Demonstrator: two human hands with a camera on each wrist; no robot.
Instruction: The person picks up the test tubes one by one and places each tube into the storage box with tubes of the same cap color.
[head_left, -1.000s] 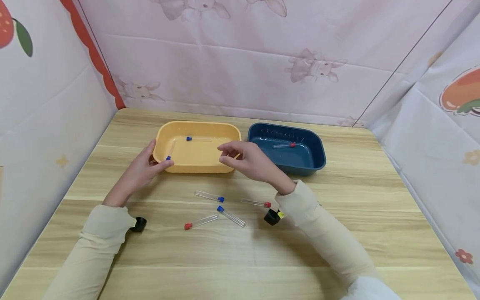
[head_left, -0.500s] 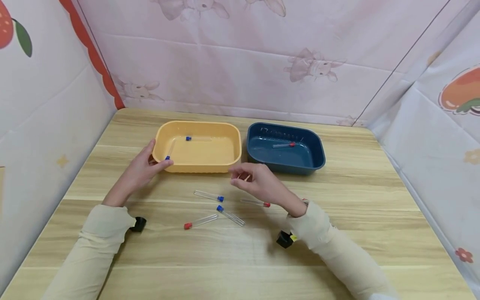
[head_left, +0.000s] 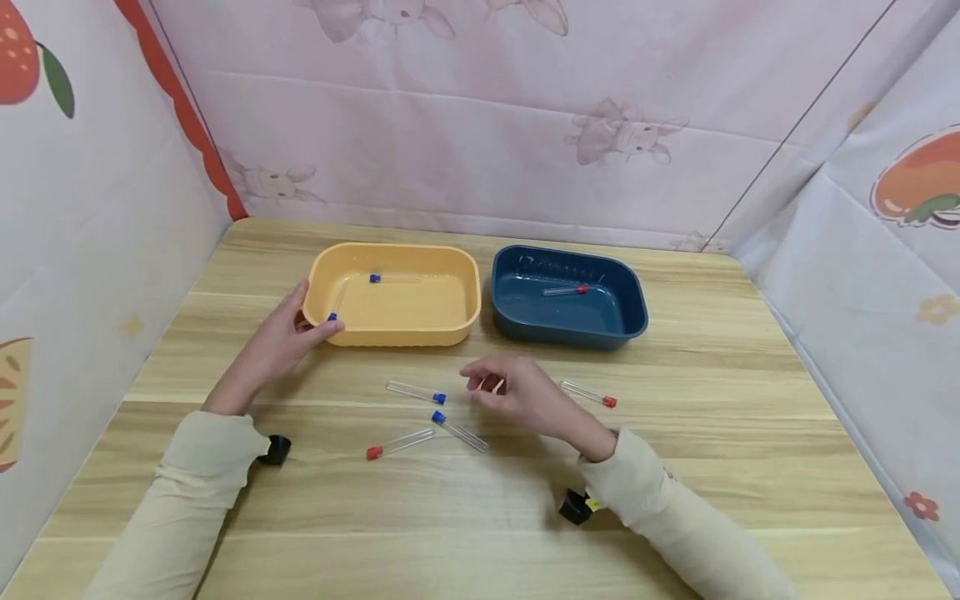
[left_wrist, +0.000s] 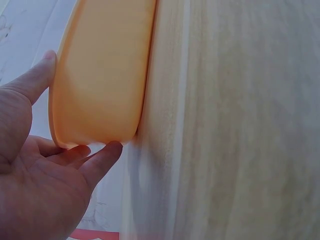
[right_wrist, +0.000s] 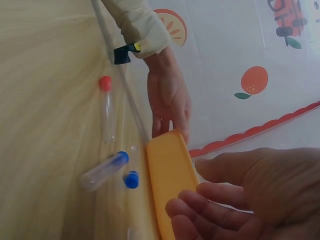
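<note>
My left hand (head_left: 273, 346) grips the near left corner of a yellow plastic bin (head_left: 405, 337), thumb over the rim and fingers around the end wall. Two blue-capped test tubes lie inside it, one (head_left: 395, 279) near the back. My right hand (head_left: 525, 396) hovers over the table with loosely bent fingers and nothing between them. Just left of its fingertips lies a blue-capped test tube (head_left: 416, 392). Another blue-capped tube (head_left: 461, 432) and a red-capped tube (head_left: 401, 443) lie nearer me. A red-capped tube (head_left: 588, 394) rests beyond my right wrist; one more is hidden under that hand.
A dark blue bin (head_left: 570, 333) stands right of the yellow one, across a narrow gap. In it lies a red-capped tube (head_left: 565, 291). Printed cloth walls (head_left: 450, 150) close off the back and both sides of the wooden table (head_left: 450, 533).
My right hand has drawn back from over the yellow bin toward me, down above the tubes. It now covers one red-capped tube, while another beyond the wrist has come into sight. The left hand stays put.
</note>
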